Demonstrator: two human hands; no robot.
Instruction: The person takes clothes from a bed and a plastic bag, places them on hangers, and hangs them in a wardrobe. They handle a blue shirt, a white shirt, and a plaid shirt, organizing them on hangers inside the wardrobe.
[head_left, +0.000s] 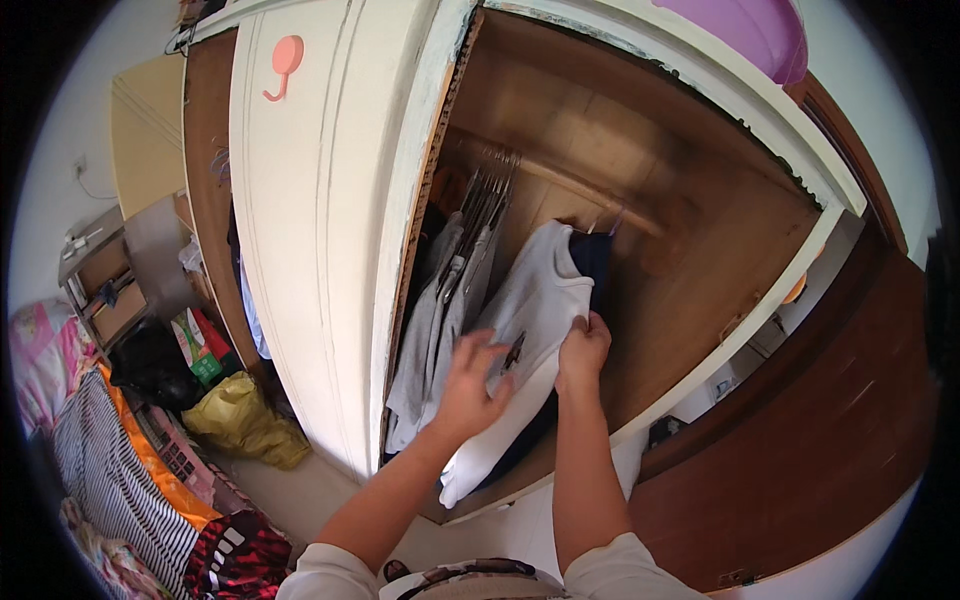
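A light grey crew-neck sweatshirt (536, 315) with a small dark print hangs inside an open wardrobe. My right hand (582, 349) pinches its sleeve near the shoulder. In front of the sweatshirt's chest is my left hand (472, 386), fingers spread and nothing in them; whether it touches the cloth I cannot tell. A dark navy garment (592, 259) hangs right behind the sweatshirt. To the left, several grey garments (431, 337) hang close together on hangers (491, 180) from a wooden rail (577, 187).
The wardrobe's cream door (307, 225) carries a pink hook (285, 60). A purple basin (750, 30) rests on top. On the right stands a dark brown wooden panel (787, 420). At lower left are a yellow bag (244, 420), a black bag (154, 367) and striped fabric (112, 450).
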